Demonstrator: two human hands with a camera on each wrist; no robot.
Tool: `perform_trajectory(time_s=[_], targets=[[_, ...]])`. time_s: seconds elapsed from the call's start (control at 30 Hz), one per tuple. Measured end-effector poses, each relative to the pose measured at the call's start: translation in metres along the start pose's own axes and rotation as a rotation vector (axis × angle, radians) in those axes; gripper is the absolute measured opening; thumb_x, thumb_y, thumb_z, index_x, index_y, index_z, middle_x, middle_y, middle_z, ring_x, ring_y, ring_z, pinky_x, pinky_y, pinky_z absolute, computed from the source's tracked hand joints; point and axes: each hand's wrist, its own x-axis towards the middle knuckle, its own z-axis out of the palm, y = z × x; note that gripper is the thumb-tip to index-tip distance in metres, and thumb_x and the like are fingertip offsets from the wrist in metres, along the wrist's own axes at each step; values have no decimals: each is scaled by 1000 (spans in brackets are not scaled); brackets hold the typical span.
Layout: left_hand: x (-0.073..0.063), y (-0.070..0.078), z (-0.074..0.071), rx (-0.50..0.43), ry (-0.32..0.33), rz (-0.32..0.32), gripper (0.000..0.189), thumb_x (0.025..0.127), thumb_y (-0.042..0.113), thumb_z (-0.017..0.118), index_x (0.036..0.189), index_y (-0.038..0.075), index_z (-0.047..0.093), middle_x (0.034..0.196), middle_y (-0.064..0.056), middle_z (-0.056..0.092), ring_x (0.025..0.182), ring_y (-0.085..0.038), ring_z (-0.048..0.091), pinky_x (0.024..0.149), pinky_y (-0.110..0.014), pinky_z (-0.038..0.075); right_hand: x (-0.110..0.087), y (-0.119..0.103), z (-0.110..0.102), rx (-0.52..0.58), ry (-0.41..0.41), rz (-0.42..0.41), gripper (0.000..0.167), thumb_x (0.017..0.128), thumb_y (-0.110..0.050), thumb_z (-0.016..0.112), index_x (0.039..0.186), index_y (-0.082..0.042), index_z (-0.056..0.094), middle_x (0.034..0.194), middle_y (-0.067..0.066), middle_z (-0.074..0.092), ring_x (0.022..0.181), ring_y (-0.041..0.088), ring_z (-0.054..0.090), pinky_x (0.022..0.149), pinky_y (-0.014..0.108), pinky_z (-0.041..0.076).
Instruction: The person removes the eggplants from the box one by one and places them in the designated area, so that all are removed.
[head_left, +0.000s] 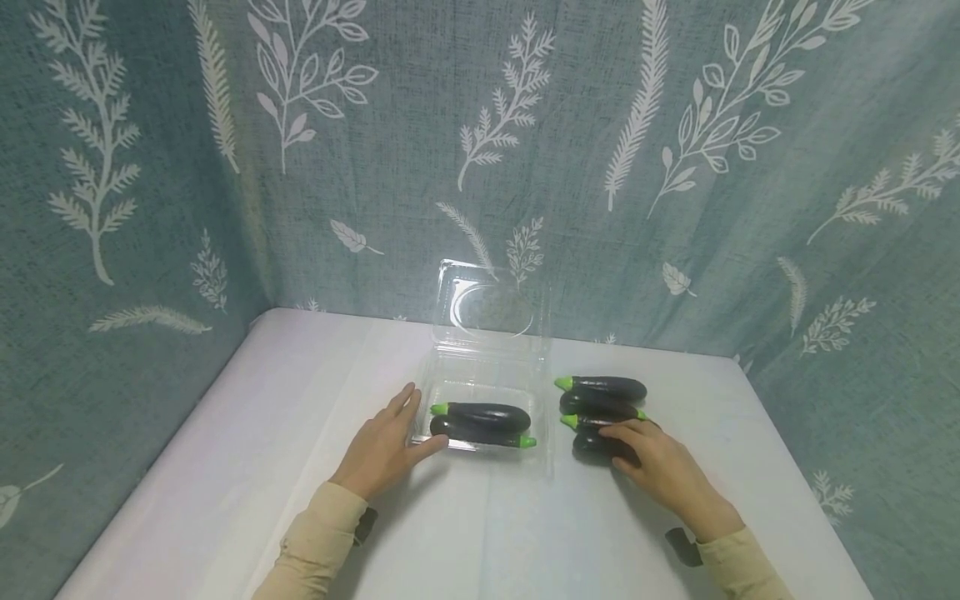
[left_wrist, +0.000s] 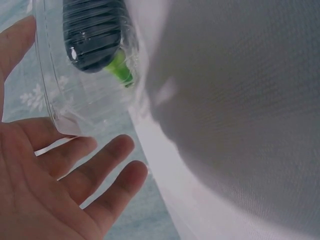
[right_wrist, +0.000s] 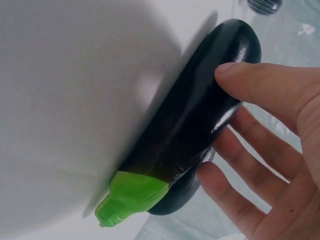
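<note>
A clear plastic clamshell box [head_left: 542,400] lies on the white table with its lid raised at the back. Inside are two dark eggplants with green caps, a rear one [head_left: 491,414] and a front one [head_left: 468,430]. My left hand [head_left: 378,454] rests at the box's left front corner, fingers extended, thumb along the front rim. To the right of the box, several more eggplants lie stacked front to back in a row. My right hand [head_left: 663,468] holds the nearest eggplant [right_wrist: 190,110], its thumb on the near side and its fingers across the far side.
The raised clear lid [head_left: 491,310] stands up near the patterned curtain [head_left: 405,167] behind the table. Other eggplants [head_left: 607,387] lie just beyond the one in my right hand. White cloth [head_left: 337,350] covers the table.
</note>
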Motion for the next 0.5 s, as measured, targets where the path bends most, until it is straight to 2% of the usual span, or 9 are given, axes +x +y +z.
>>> perform_trajectory(time_s=[0.5], targets=[[2,1,0,10,-1,7,93,93,61,62,152,-7,38,161,-21,33,132,-48,49,108,-58,41,2,0,-2,-1,7,7,49,74,-7,90,119,-12,72,115,12,70,104,33,69,86,50,58]])
